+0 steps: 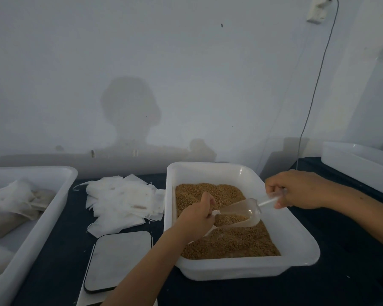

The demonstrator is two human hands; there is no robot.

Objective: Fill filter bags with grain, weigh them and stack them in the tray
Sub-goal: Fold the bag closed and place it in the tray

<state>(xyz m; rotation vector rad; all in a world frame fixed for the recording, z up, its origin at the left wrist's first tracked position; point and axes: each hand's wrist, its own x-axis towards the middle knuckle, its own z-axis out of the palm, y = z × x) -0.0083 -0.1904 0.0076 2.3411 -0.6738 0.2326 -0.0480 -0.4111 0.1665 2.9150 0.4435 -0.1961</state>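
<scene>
**Scoop of grain held at the mouth of a bag**

The white tub (pixel 239 270) full of brown grain (pixel 230 241) is the landmark here. Above the grain, the right hand (pixel 301 188) grips the handle of a clear plastic scoop (pixel 241 212), which holds some grain and is tilted down to the left. The left hand (pixel 197 219) is closed on a white filter bag (pixel 215 214) at the tip of the scoop; the bag is mostly hidden, so it seems to be open, but I cannot be sure. Just left of the tub lies a loose pile of empty bags (pixel 122 199), and in front of this pile a flat scale (pixel 117 259). Far left of the tub stands a white tray (pixel 42 219) with filled bags (pixel 16 206) inside.
</scene>
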